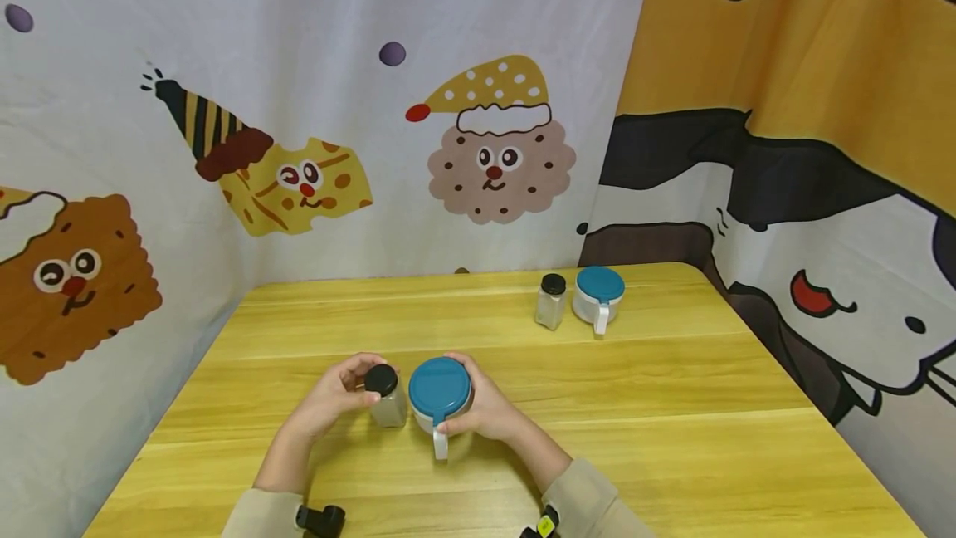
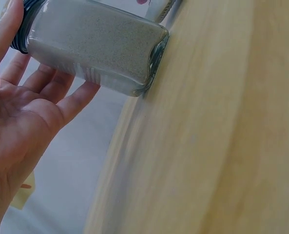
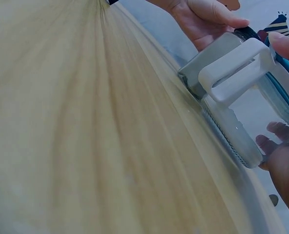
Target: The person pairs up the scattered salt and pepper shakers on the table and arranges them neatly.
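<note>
My left hand point(image 1: 329, 401) grips a square glass shaker jar point(image 1: 389, 411) with a black lid, its thumb at the lid. Greyish powder fills much of this jar point(image 2: 93, 41) in the left wrist view, where the fingers lie along its far side. Just to the right, my right hand point(image 1: 489, 409) holds a round clear seasoning pot point(image 1: 439, 388) with a blue lid and a white handle. Its thumb presses near the lid by the handle point(image 3: 234, 73), and fingertips show through the clear wall. Both containers stand upright, side by side, at the table surface.
Farther back on the wooden table point(image 1: 672, 405) stand a second black-lidded glass jar point(image 1: 549, 309) and a second blue-lidded pot point(image 1: 599, 297), close together. A printed curtain point(image 1: 314, 40) hangs behind the table's back edge and along its right side.
</note>
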`<state>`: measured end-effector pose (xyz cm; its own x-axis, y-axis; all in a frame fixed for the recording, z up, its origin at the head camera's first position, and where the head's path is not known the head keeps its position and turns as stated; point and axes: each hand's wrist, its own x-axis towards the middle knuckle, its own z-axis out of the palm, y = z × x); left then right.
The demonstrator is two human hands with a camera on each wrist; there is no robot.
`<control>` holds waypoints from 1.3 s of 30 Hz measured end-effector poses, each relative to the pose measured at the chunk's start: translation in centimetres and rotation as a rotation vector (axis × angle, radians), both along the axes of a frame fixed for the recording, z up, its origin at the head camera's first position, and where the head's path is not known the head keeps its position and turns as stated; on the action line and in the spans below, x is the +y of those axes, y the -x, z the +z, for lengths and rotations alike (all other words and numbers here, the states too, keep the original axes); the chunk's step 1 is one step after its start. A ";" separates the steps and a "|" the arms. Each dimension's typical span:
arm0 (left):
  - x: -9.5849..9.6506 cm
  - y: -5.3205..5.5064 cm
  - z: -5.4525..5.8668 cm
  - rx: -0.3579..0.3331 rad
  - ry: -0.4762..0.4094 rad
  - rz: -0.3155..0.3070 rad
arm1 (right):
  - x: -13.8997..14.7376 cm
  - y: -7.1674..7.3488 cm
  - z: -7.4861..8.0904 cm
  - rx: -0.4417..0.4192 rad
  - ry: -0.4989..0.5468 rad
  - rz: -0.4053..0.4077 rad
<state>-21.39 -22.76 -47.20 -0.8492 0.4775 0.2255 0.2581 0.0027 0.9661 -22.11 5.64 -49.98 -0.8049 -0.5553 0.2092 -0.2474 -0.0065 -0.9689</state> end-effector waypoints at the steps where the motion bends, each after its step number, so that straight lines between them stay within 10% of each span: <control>1: 0.0 0.0 0.0 -0.003 -0.001 0.002 | 0.0 0.0 0.0 -0.003 0.001 0.001; 39: 0.0 0.1 -0.2 -0.039 -0.001 0.029 | 0.1 0.6 -0.1 -0.029 -0.034 0.048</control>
